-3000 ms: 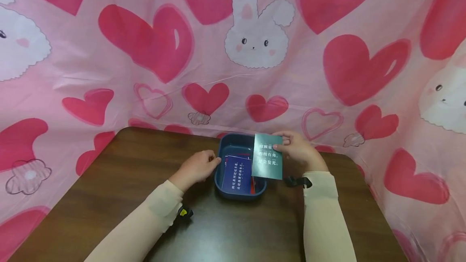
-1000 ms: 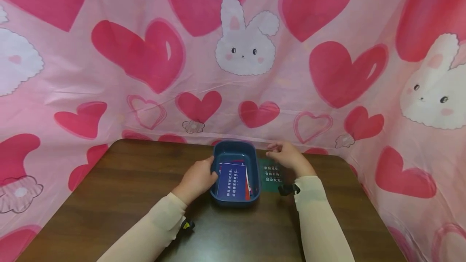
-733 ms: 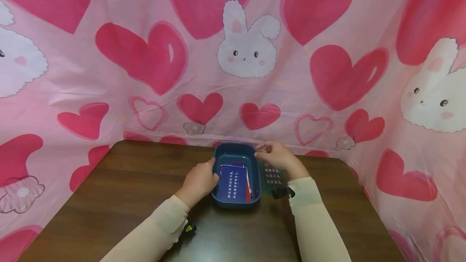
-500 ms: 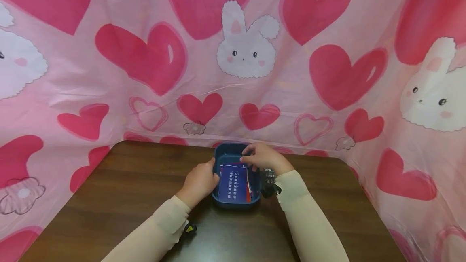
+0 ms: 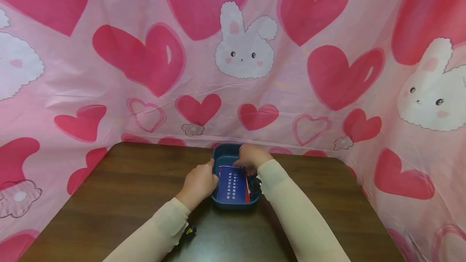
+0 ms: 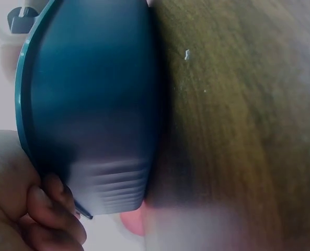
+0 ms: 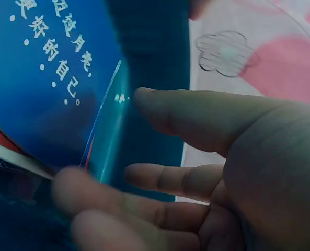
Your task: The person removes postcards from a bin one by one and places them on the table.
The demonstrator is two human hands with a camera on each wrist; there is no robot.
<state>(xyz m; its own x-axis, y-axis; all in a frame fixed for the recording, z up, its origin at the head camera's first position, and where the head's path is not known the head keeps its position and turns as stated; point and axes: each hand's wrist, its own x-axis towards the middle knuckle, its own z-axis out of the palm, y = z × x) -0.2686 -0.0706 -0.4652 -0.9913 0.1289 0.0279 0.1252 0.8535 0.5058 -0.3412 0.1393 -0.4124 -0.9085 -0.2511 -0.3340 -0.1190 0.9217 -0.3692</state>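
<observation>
A dark blue plastic box (image 5: 223, 155) stands on the table, holding a stack of printed cards. My left hand (image 5: 199, 183) grips its left rim; the left wrist view shows curled fingers (image 6: 55, 219) against the outer wall (image 6: 97, 104). On top of the stack lies a blue card (image 5: 232, 187) with white Chinese writing, a red card edge (image 5: 248, 195) showing beside it. My right hand (image 5: 253, 157) reaches into the box at the stack's far right corner. In the right wrist view, its thumb (image 7: 186, 112) and fingers are spread around that corner, pinching nothing.
The brown wooden table (image 5: 145, 185) extends on both sides of the box. A pink curtain (image 5: 207, 72) with hearts and rabbits hangs right behind it. Black cameras are strapped at both wrists, the left one (image 5: 189, 231) near the tabletop.
The right hand set a green card down right of the box, then moved left into the box. The green card is now hidden behind the right arm. The left hand took hold of the rim.
</observation>
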